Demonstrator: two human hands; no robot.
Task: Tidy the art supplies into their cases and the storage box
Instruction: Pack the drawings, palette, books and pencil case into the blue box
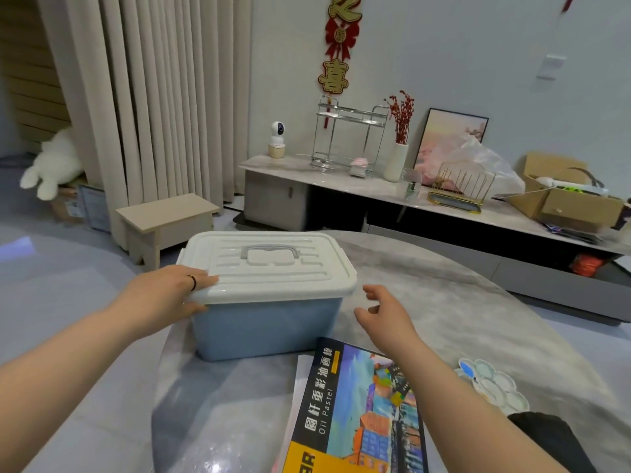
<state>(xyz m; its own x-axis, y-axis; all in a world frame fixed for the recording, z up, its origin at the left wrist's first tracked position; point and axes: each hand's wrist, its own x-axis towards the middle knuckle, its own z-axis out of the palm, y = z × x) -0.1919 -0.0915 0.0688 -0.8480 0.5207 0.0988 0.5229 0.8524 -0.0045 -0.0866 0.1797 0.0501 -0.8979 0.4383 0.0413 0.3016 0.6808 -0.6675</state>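
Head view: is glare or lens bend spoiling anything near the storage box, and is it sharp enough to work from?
Head view: storage box and its lid sharp and evenly lit, no hard shadows; a pale sheen on the table at near left hides nothing; wide-angle bend tilts the curtain and the console; oil pastel box print readable; palette slightly soft.
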